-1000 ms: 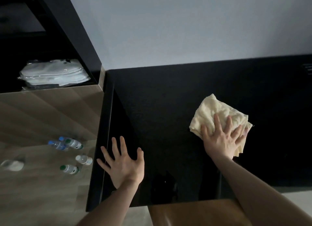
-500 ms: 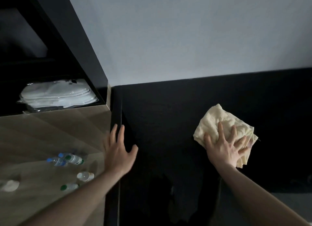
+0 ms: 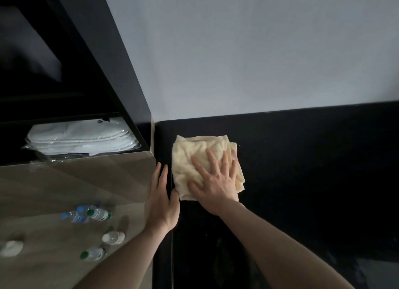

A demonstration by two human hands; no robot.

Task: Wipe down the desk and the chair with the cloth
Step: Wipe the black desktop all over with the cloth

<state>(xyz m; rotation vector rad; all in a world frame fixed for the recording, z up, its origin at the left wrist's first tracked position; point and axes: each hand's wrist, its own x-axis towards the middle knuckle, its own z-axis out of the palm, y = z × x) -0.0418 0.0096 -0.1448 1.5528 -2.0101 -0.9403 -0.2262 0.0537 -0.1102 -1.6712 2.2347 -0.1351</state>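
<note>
A folded cream cloth lies flat on the black desk, close to its back left corner. My right hand presses down on the cloth with fingers spread. My left hand rests flat on the desk's left edge, fingers together and pointing away from me, holding nothing. Its thumb nearly touches the cloth's near left corner. The chair is not in view.
A pale wall rises behind the desk. Left of the desk stands a dark shelf unit holding wrapped white items. Below it, several water bottles and a white object sit on a wooden surface.
My right hand has slid the cloth left and back across the desk toward the corner. My left hand has moved forward along the desk's left edge. The view has tilted up.
</note>
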